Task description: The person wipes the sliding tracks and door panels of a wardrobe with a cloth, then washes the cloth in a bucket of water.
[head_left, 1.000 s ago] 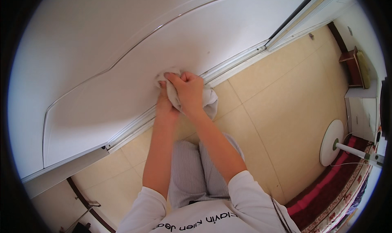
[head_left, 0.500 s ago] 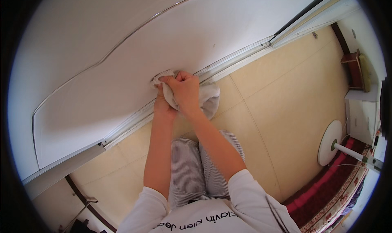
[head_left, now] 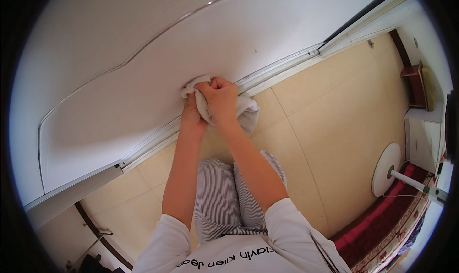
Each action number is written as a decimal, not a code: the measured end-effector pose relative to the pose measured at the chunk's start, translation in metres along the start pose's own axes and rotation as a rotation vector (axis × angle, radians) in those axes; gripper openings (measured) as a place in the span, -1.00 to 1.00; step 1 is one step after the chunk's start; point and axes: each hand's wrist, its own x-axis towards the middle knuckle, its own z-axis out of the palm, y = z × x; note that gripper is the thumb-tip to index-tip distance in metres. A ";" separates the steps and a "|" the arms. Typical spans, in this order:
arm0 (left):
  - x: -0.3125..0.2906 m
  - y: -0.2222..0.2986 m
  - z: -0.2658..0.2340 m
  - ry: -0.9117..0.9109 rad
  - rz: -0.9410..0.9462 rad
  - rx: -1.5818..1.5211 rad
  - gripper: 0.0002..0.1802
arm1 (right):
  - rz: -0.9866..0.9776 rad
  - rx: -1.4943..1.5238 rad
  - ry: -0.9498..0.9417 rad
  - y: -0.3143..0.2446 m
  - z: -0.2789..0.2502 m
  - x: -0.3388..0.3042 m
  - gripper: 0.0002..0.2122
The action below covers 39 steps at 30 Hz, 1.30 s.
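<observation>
A pale, bunched cloth (head_left: 248,115) is gathered in both my hands, against or close to the lower part of a white sliding door panel (head_left: 143,105). My right hand (head_left: 221,100) is closed on the cloth, its fingers curled and thumb toward the panel. Lower and to the left, my left hand (head_left: 192,114) grips the cloth from beneath; most of its fingers are hidden by the cloth and the right hand. One part of the cloth sticks up past my fingers at the panel, and a loose fold hangs to the right of my right wrist.
A metal floor track (head_left: 279,73) runs along the panel's foot. Beige floor tiles (head_left: 311,144) spread to the right. At far right stand a fan with a round white base (head_left: 386,169), a red patterned cover (head_left: 377,234) and a brown wooden piece (head_left: 415,87).
Both hands and the cloth have shifted slightly up and to the right along the panel. The grip on the cloth stays the same.
</observation>
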 end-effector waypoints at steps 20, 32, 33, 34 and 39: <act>0.036 -0.048 -0.123 0.327 -0.140 -0.012 -0.50 | 0.254 -0.312 -0.095 0.149 0.003 0.007 -0.65; 0.017 -0.030 -0.128 0.329 -0.136 -0.112 -0.37 | -0.010 -0.450 -0.116 0.130 0.031 -0.019 -0.60; 0.020 -0.031 -0.120 0.391 -0.211 -0.106 -0.43 | 0.066 -0.464 -0.096 0.128 0.029 -0.014 -0.60; 0.018 -0.032 -0.115 0.386 -0.209 -0.111 -0.43 | 0.142 -0.477 -0.077 0.127 0.027 -0.010 -0.60; -0.004 -0.010 -0.094 0.226 -0.098 -0.191 -0.43 | 0.154 -0.265 -0.069 0.101 0.033 -0.021 -0.61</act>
